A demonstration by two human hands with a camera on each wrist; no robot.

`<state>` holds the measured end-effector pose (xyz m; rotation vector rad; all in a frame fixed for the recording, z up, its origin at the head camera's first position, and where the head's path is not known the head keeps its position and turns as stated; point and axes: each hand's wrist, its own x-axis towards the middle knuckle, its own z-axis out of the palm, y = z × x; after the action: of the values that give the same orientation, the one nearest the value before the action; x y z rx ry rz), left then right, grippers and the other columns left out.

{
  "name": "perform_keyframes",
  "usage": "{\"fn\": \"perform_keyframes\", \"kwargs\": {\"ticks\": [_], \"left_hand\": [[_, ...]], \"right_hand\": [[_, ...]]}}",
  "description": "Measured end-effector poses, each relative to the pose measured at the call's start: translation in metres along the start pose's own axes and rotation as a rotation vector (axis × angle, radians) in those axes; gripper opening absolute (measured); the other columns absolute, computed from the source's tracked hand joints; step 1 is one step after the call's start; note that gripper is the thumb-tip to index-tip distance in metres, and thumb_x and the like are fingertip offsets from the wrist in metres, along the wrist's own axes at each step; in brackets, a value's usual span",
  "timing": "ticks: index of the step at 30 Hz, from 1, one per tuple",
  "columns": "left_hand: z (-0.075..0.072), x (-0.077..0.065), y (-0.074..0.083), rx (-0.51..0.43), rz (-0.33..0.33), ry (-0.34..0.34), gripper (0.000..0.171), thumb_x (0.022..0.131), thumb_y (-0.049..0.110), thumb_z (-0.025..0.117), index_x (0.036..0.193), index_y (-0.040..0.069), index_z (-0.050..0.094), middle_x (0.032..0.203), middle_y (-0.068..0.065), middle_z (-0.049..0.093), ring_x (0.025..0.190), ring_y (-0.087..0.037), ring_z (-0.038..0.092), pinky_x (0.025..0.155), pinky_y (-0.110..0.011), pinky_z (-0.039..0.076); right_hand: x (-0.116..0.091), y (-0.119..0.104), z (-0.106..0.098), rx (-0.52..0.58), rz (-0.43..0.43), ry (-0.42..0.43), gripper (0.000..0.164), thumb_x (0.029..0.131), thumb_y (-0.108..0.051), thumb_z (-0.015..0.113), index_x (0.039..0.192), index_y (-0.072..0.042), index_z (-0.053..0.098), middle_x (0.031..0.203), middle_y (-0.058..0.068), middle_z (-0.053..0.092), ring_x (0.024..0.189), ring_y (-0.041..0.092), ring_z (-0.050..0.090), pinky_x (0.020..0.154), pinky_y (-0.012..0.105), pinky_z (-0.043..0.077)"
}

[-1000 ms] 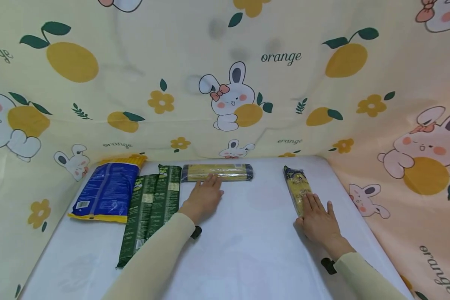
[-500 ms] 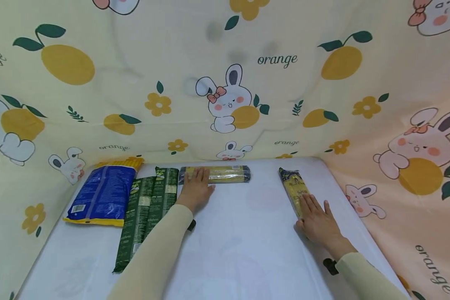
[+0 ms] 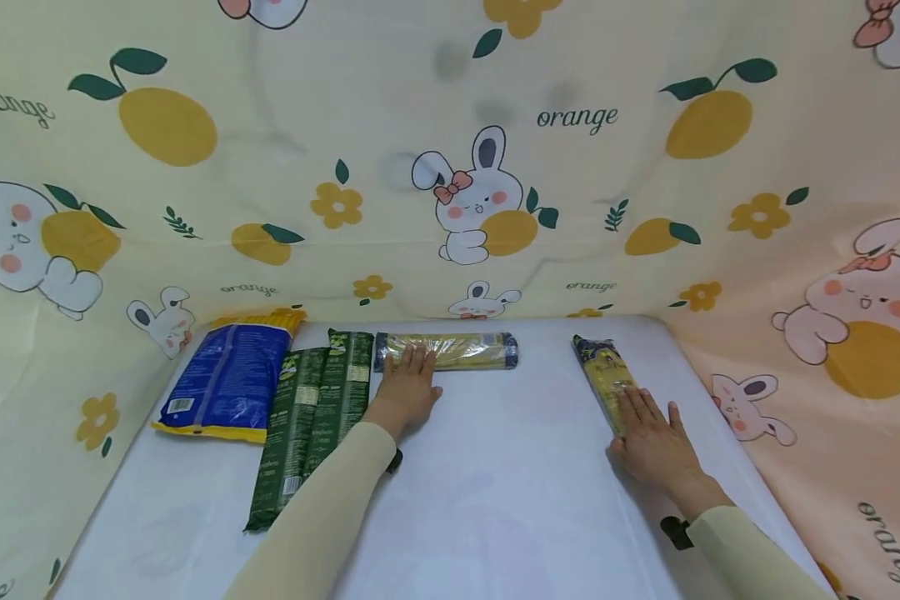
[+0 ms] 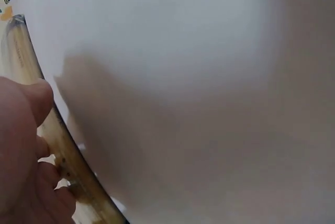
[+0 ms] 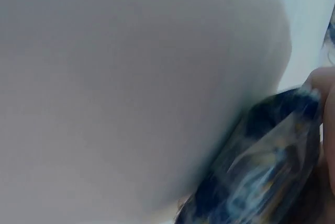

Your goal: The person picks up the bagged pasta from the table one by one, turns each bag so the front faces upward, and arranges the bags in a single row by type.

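Note:
A yellow see-through pasta packet (image 3: 468, 351) with dark ends lies crosswise at the back of the table. My left hand (image 3: 407, 392) rests its straight fingers on the left part of it; in the left wrist view the fingers (image 4: 49, 174) lie along the packet's edge. A second yellow pasta packet (image 3: 602, 371) with a dark printed end lies lengthwise at the right. On its near half rests my right hand (image 3: 654, 446), fingers extended and thumb at the side. The right wrist view shows that packet's shiny dark end (image 5: 256, 182) beside part of the hand.
Two green spaghetti packets (image 3: 285, 446) lie side by side left of my left forearm. Beyond them is a large blue and yellow bag (image 3: 228, 379). A patterned cloth (image 3: 390, 100) hangs behind and around the white table (image 3: 495, 500).
My left hand has slid to the left along the back packet. The right hand stays on its packet, and the packets keep their places; the head view shifts slightly.

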<state>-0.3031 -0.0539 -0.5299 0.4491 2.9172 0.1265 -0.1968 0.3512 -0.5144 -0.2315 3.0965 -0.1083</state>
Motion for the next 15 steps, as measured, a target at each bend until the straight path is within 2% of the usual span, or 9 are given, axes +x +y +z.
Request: {"fn": "perform_keyframes", "kwargs": {"ticks": [6,9,12,15], "left_hand": [[-0.005,-0.009,-0.003,0.018,0.040,-0.001,0.072,0.114,0.047,0.039,0.171,0.012,0.013,0.178,-0.012,0.006,0.165,-0.033,0.005,0.130,-0.061,0.007],[-0.007,-0.004,-0.002,0.012,0.048,0.012,0.070,0.114,0.048,0.036,0.171,0.013,0.015,0.178,-0.012,0.009,0.165,-0.033,0.007,0.130,-0.062,0.009],[-0.009,0.004,-0.002,-0.002,0.050,0.072,0.065,0.115,0.047,0.034,0.167,0.010,0.027,0.175,-0.013,0.023,0.163,-0.035,0.017,0.127,-0.069,0.013],[-0.010,0.014,-0.002,-0.007,0.039,0.165,0.059,0.115,0.045,0.034,0.158,0.005,0.041,0.165,-0.017,0.040,0.158,-0.038,0.030,0.123,-0.074,0.019]], "right_hand": [[0.003,-0.005,0.001,0.023,0.027,-0.011,0.075,0.099,-0.024,0.055,0.159,0.012,0.028,0.166,0.036,0.025,0.154,0.057,0.021,0.120,0.079,0.010],[0.002,-0.003,-0.001,0.039,0.039,-0.008,0.074,0.099,-0.022,0.054,0.159,0.012,0.028,0.166,0.036,0.025,0.154,0.057,0.021,0.119,0.079,0.010],[0.002,-0.003,-0.001,0.058,0.050,-0.009,0.073,0.099,-0.022,0.053,0.159,0.012,0.028,0.167,0.035,0.024,0.155,0.056,0.020,0.120,0.079,0.009],[0.003,-0.005,0.000,0.072,0.061,-0.016,0.073,0.099,-0.021,0.053,0.160,0.012,0.028,0.167,0.035,0.023,0.155,0.056,0.019,0.120,0.078,0.007]]}}
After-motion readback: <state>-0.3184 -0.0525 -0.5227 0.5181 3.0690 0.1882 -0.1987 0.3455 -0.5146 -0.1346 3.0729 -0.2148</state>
